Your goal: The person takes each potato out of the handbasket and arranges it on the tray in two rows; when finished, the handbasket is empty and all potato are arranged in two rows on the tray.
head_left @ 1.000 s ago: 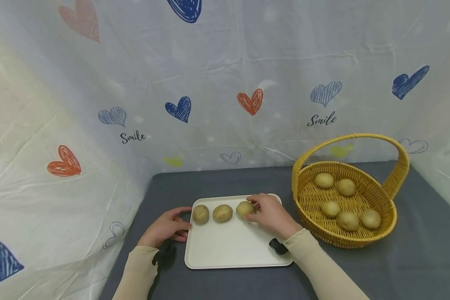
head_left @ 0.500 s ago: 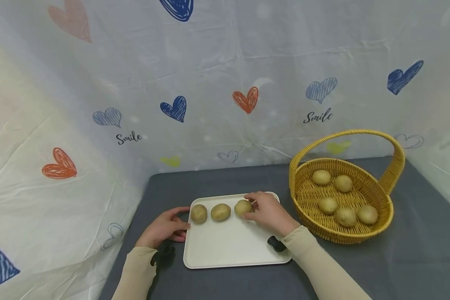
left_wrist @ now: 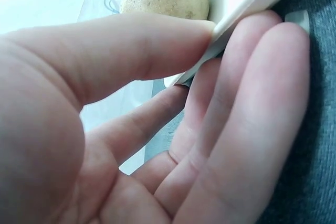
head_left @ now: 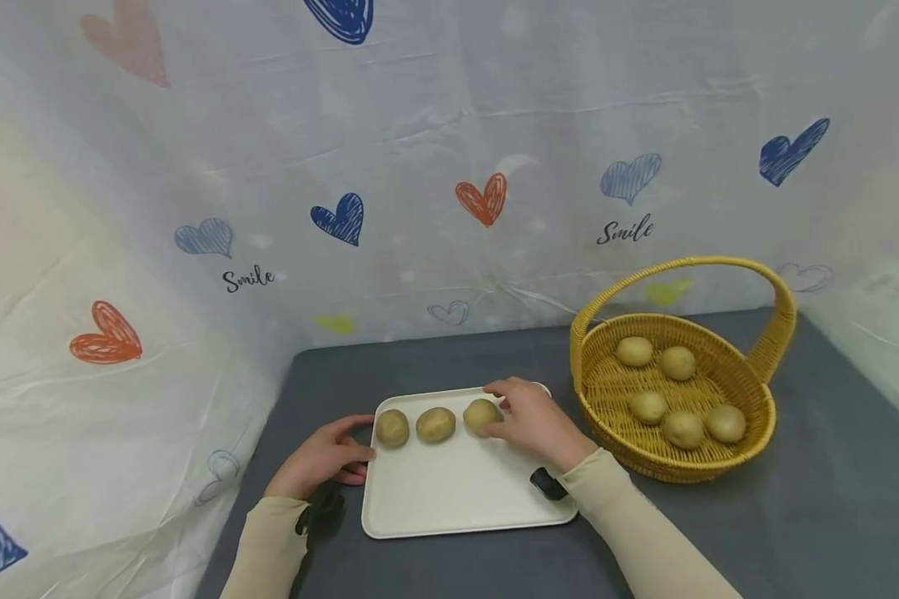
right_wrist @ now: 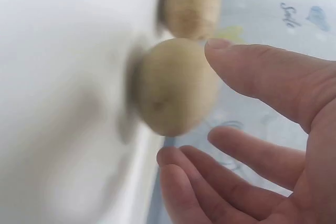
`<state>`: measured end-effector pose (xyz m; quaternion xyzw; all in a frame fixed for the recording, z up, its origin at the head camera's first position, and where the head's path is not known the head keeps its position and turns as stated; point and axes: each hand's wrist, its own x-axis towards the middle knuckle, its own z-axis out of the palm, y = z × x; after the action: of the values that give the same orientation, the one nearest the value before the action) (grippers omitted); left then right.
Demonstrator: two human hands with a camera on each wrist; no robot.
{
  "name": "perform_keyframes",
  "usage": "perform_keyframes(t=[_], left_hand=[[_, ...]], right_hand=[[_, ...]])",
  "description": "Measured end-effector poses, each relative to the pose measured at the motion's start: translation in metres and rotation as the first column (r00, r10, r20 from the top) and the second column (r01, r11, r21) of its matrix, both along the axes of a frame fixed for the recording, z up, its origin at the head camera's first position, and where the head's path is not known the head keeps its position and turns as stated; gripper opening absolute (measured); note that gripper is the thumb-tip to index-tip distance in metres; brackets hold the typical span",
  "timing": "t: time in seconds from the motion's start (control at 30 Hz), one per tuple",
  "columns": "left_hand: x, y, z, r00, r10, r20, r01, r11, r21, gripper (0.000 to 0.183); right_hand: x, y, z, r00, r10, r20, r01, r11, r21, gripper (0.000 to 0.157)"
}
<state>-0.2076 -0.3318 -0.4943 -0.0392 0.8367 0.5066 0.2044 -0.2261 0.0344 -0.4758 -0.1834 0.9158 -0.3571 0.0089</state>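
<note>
Three potatoes stand in a row along the far side of a white rectangular tray (head_left: 449, 499). My left hand (head_left: 330, 456) holds the tray's left edge; in the left wrist view its thumb lies at the rim and its fingers reach under. Close by on the tray is the left potato (head_left: 393, 428), with the middle potato (head_left: 435, 424) beside it. Around the right potato (head_left: 481, 416) my right hand (head_left: 533, 420) is spread. In the right wrist view the thumb tip overlaps that potato (right_wrist: 176, 87), while a gap shows between it and the fingertips.
A yellow wicker basket (head_left: 595, 399) with a tall arched handle stands right of the tray, several potatoes inside it. Dark grey cloth covers the table (head_left: 419, 362). Behind hangs a white curtain (head_left: 404, 125) printed with hearts.
The head view has shifted slightly, so everything sits a little further left. Both hands stay at the same places on the tray and by the right potato.
</note>
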Motion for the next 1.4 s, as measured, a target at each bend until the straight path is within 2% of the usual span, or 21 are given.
perform_keyframes(t=[0.07,0.27,0.37,0.53,0.67,0.73,0.83,0.97,1.1,1.4], left_hand=[[0.001,0.0,0.0,1.0,-0.002,0.001,0.002,1.0,-0.007,0.075],[0.006,-0.005,0.001,1.0,0.013,0.012,-0.013,0.998,-0.057,0.077],[0.009,-0.009,0.003,1.0,0.015,0.012,-0.014,0.996,-0.093,0.078],[0.011,-0.014,0.005,0.999,0.025,0.022,-0.021,0.991,-0.134,0.078],[0.012,-0.016,0.004,0.999,0.029,0.034,-0.024,0.989,-0.143,0.078],[0.013,-0.017,0.004,0.999,0.028,0.039,-0.022,0.989,-0.146,0.079],[0.013,-0.019,0.004,0.999,0.032,0.044,-0.025,0.988,-0.155,0.08],[0.012,-0.02,0.002,0.998,0.03,0.049,-0.022,0.988,-0.155,0.08],[0.009,-0.016,-0.002,0.998,0.027,0.054,-0.019,0.988,-0.153,0.08],[0.0,0.008,-0.004,0.998,0.009,0.059,0.0,0.989,-0.145,0.08]], right_hand=[[0.005,0.002,0.007,1.0,0.005,-0.021,-0.005,1.0,0.006,0.057],[0.028,0.013,0.028,1.0,0.024,0.01,-0.023,0.999,-0.034,0.058],[0.041,0.029,0.037,0.998,0.051,-0.028,-0.052,0.998,-0.032,0.057],[0.059,0.076,0.046,0.977,0.103,-0.185,-0.1,0.995,0.026,0.051],[0.067,0.129,0.051,0.961,0.067,-0.269,-0.045,0.995,0.087,0.046],[0.068,0.157,0.053,0.966,0.027,-0.259,0.002,0.994,0.111,0.045],[0.064,0.198,0.054,0.984,-0.03,-0.175,0.059,0.985,0.161,0.046],[0.058,0.234,0.05,0.993,-0.061,-0.104,0.085,0.967,0.24,0.053],[0.055,0.25,0.047,0.993,-0.051,-0.103,0.08,0.953,0.292,0.054],[0.053,0.269,0.047,0.996,-0.036,-0.085,0.064,0.931,0.358,0.045]])
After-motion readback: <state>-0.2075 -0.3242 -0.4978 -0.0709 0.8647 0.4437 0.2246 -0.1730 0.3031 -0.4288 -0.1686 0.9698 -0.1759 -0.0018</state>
